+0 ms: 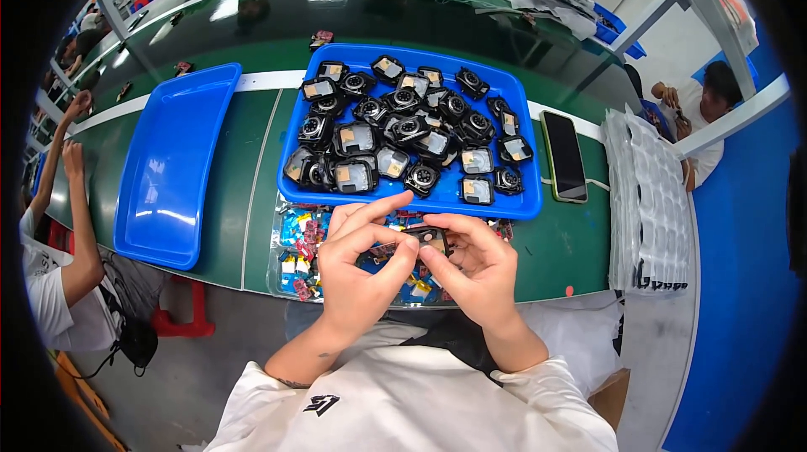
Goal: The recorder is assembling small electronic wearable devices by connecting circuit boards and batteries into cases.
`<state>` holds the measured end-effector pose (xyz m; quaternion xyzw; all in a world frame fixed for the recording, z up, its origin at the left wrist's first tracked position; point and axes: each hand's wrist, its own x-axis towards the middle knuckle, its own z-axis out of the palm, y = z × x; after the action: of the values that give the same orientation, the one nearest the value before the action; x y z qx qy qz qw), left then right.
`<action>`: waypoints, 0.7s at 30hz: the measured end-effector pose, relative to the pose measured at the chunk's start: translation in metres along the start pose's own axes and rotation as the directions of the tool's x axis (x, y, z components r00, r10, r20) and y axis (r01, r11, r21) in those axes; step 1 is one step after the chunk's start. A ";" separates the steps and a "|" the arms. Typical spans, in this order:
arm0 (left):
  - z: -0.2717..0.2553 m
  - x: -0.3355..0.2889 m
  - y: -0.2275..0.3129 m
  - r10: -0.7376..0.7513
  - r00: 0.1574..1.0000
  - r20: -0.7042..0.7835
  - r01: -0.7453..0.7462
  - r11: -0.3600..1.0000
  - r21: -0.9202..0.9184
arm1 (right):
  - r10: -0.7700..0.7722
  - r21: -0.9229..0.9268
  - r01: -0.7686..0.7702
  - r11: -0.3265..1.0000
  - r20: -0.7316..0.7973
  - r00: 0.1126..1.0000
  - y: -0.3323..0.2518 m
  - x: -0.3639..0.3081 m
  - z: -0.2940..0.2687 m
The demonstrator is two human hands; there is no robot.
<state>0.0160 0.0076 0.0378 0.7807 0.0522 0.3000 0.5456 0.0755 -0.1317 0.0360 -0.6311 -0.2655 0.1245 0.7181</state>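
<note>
While both hands meet over the near edge of the green bench (580, 250), the left hand (357, 271) and the right hand (475, 271) pinch 1 small black module (426, 239) between their fingertips, held just above a clear tray of small coloured pieces (294, 242). The grip looks light and fingertip-only, so I judge the module could slip and drop among the coloured pieces or off the near edge onto the floor. A thumb pressing too hard might also smear or mark its face.

Just beyond the hands, the filled blue tray (521, 204) holds a loose heap of similar black modules, some face up, some overlapping. To its left lies a second blue tray (172, 162) with nothing visible in it. To the right, a dark phone (564, 155) rests on the bench, then a stack of clear blister trays (651, 200).
</note>
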 end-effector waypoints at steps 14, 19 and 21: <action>0.009 -0.004 -0.004 0.019 1.000 -0.007 -0.019 1.000 0.003 | -0.179 -0.169 0.157 0.973 -0.121 0.976 0.004 0.004 -0.004; 0.005 -0.008 0.000 0.025 1.000 -0.011 -0.025 1.000 0.005 | -0.160 -0.124 0.144 0.982 -0.135 0.978 0.007 0.004 -0.005; 0.004 -0.008 0.001 0.026 0.999 -0.031 -0.026 1.000 0.014 | -0.064 0.022 0.067 0.998 -0.120 0.991 0.008 0.005 -0.006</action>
<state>0.0109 0.0008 0.0344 0.7803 0.0527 0.3190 0.5354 0.0840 -0.1332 0.0287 -0.6190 -0.2411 0.0667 0.7445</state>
